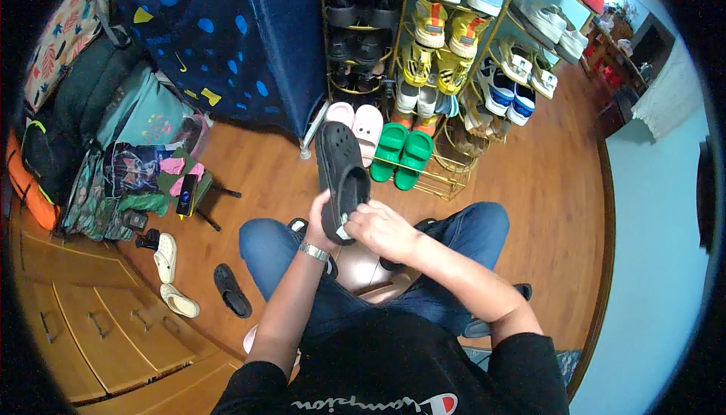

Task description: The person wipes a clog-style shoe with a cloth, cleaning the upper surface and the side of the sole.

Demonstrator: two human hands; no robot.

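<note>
A black clog (342,159) with holes in its upper is held up in front of me, its toe pointing away and its heel toward me. My left hand (321,220), wearing a metal-banded watch, grips the heel end from the left. Closed fingers of my right hand (380,230) press against the heel from the right. A small white piece (343,223) shows at those fingertips; what it is, I cannot make out. Another black clog (232,291) lies on the floor to the left.
Ahead stands a gold shoe rack (446,180) full of shoes, with green slides (402,155) and pink clogs (367,129) low down. Cream clogs (179,301) lie near wooden drawers (94,324). A phone (186,195) rests on a small stool at left. A pale blue wall (650,264) borders the right.
</note>
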